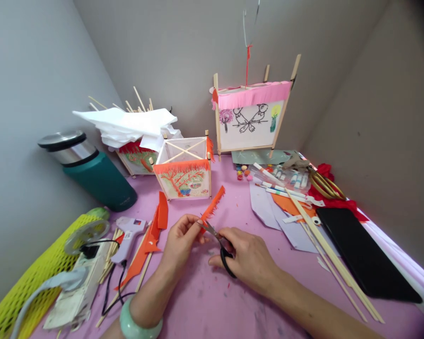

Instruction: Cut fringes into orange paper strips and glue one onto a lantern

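While my left hand point(182, 235) pinches an orange paper strip point(213, 205), my right hand point(245, 256) grips the scissors point(212, 230). They meet the strip's near end.

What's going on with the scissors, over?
Left grip pinching fringed orange strip. Right grip holding scissors, blades at strip. Painted wood-framed box just beyond, not blocking blades.

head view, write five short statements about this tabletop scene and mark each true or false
1. The right hand holds the scissors. True.
2. The left hand holds the teal bottle. False: it holds the orange fringed strip.
3. A pink fringe hangs above the bird drawing. True.
4. The flat black object lies left of the scissors. False: it lies to their right.
5. The pale green bangle is on the right forearm. False: it is on the left forearm.
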A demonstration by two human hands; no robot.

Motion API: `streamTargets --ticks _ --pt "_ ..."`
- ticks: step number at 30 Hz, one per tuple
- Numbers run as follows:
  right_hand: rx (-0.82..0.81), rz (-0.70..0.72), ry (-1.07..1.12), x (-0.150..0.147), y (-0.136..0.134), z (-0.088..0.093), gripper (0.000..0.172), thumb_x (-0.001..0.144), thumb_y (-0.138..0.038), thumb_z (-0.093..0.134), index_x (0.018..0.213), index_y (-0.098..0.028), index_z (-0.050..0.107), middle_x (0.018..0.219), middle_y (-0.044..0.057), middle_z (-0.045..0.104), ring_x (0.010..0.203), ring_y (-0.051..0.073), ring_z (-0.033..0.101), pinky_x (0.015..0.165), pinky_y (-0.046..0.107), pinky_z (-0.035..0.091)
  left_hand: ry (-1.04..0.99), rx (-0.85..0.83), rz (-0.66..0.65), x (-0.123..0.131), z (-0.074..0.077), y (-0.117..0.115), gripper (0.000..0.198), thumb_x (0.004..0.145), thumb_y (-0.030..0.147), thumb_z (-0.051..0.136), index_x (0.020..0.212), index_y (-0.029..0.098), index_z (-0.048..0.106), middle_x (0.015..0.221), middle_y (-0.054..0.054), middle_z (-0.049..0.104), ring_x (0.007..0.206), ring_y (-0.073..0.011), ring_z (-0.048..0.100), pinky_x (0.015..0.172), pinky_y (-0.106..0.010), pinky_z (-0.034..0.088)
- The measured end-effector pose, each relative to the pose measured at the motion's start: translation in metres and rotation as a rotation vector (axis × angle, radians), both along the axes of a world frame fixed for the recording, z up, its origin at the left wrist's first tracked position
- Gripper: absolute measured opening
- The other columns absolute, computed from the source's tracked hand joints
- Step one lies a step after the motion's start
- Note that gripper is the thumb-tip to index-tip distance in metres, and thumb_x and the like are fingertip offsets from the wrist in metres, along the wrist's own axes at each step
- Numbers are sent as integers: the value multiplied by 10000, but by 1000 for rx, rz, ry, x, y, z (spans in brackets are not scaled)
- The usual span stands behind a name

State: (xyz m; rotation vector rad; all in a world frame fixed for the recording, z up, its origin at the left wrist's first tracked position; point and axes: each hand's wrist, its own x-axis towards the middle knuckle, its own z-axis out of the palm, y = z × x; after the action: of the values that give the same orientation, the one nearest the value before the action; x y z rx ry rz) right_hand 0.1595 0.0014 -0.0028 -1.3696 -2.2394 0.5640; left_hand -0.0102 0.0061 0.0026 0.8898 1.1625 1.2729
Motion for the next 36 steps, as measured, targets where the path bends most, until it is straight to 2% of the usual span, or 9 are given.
streamTargets --ticks 4,9,15,25,36 --pt "-16 11 1 1 0 0 332 704 -495 719 875 -236 601 740 -31 624 613 135 546 544 232 298 6 12 3 1 2 -1 229 703 326 707 790 167 568 567 38 592 495 -102 560 535 -214 442" --pt "-25 7 7 1 0 1 322 705 -499 714 850 -234 603 720 -38 624 594 127 538 536 229 289 -15 20 -12 2 0 -1 225 711 331 701 795 170 569 551 46 591 478 -95 544 605 -251 483" --pt "-35 25 47 0 -1 0 284 713 -459 724 831 -234 595 694 -45 610 578 123 516 535 222 281 23 22 -16 1 0 0 225 718 340 691 799 167 573 534 44 587 497 -100 560 536 -203 429" --pt "-70 38 66 -2 0 0 284 743 -470 701 813 -220 586 653 -54 577 559 116 487 540 217 284 -11 19 -30 1 -1 -1 219 736 338 688 802 167 567 548 47 593 487 -86 547 536 -197 424" --pt "-1 73 47 1 3 -12 294 805 -489 636 841 -201 587 699 -20 628 584 129 531 554 222 304 17 9 -38 0 -2 0 208 767 334 663 794 165 546 507 49 585 496 -86 575 515 -168 394"
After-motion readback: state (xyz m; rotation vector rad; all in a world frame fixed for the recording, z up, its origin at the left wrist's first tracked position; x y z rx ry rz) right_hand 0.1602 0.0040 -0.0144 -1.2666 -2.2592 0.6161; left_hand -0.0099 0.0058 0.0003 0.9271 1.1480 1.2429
